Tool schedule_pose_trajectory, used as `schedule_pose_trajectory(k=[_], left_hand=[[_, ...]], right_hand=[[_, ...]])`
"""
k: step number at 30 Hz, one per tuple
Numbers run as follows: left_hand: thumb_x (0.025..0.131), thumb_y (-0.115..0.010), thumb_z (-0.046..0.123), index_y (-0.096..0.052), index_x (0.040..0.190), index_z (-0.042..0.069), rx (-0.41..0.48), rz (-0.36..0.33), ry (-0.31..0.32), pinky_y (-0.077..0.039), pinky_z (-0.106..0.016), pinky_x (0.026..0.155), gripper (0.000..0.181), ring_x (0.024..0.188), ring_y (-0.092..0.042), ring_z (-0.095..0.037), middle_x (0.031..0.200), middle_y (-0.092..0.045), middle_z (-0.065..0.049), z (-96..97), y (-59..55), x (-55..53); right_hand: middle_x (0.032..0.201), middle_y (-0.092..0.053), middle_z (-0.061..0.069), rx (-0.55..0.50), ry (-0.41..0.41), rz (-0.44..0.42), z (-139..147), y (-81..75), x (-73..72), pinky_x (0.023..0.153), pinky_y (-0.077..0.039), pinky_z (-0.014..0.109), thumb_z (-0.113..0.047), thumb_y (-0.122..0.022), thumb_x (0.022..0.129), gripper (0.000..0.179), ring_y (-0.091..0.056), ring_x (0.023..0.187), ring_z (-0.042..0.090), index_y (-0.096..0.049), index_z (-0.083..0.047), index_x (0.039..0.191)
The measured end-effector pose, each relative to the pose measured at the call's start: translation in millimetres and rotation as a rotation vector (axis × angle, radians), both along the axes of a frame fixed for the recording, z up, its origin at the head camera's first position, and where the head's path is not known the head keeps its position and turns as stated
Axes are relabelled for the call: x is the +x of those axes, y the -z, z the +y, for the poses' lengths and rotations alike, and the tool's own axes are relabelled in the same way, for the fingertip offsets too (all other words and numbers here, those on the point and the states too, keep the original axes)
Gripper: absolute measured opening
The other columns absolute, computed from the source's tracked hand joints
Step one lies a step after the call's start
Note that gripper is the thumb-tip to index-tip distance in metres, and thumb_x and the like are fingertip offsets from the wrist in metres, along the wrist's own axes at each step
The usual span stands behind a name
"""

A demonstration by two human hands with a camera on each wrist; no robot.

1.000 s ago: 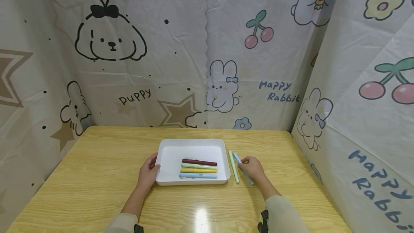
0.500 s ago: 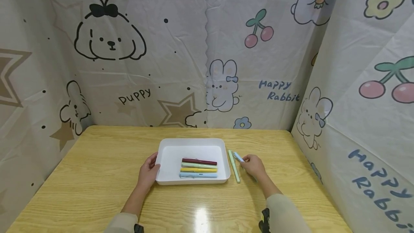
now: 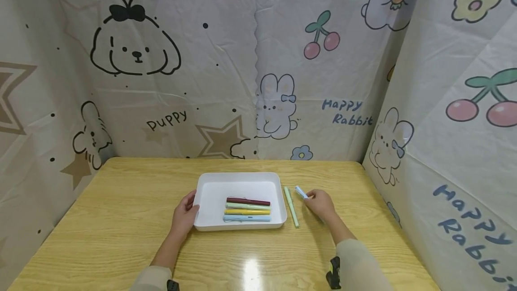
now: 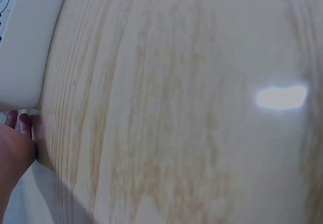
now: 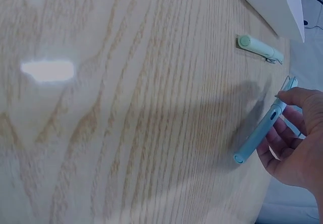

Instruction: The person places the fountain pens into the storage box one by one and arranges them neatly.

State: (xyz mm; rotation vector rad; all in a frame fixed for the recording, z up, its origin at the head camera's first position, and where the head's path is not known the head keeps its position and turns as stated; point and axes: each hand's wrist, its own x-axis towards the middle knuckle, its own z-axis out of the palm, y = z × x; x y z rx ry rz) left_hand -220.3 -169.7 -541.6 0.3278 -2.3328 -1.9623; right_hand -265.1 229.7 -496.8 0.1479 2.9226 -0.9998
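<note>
A light blue pen with a clip is pinched between the thumb and fingers of my right hand, lifted off the table with its shadow below. In the head view, only its upper end shows beyond the fingers. My left hand holds the left side of the white tray, thumb at the rim and fingers against the outer wall. Inside the tray lie a dark red pen, a light green pen, a yellow pen and another light blue pen, side by side.
A second light green pen lies on the wooden table, just right of the tray. Printed curtains stand behind the table and along both sides.
My right hand has lifted the light blue pen from beside the light green one and moved it slightly right. The left hand and the tray keep their place.
</note>
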Motion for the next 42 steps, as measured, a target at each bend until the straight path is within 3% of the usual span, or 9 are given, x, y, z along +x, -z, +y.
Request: schedule_pose_trajectory(k=[14,26,42], left_hand=[[0.094,-0.042,0.004,-0.035,0.142,0.006,-0.011,-0.008,0.004,-0.036,-0.048,0.106,0.049,0.129,-0.039,-0.035,0.143,-0.039,-0.021,0.3,-0.1,0.2],[0.094,-0.042,0.003,-0.036,0.142,0.005,-0.003,0.007,0.002,-0.036,-0.048,0.106,0.049,0.129,-0.039,-0.036,0.142,-0.04,-0.022,1.2,-1.2,1.5],[0.093,-0.042,0.003,-0.037,0.141,0.004,0.007,0.005,-0.005,-0.035,-0.048,0.107,0.049,0.13,-0.038,-0.036,0.142,-0.039,-0.022,1.7,-2.3,2.3]], right_hand=[[0.092,-0.06,0.013,0.007,-0.03,-0.004,-1,-13.4,-5.0,0.065,-0.045,0.031,-0.017,-0.062,0.085,0.029,-0.054,0.079,0.021,-0.064,0.001,0.108],[0.078,-0.057,0.007,-0.015,-0.082,0.027,-11,-23.7,-9.1,0.056,-0.04,0.024,-0.014,-0.064,0.084,0.027,-0.048,0.066,0.016,-0.065,0.002,0.105],[0.078,-0.059,0.008,0.028,-0.123,0.042,-25,-32.2,-14.3,0.056,-0.04,0.024,-0.015,-0.065,0.083,0.027,-0.049,0.066,0.016,-0.066,0.002,0.104]])
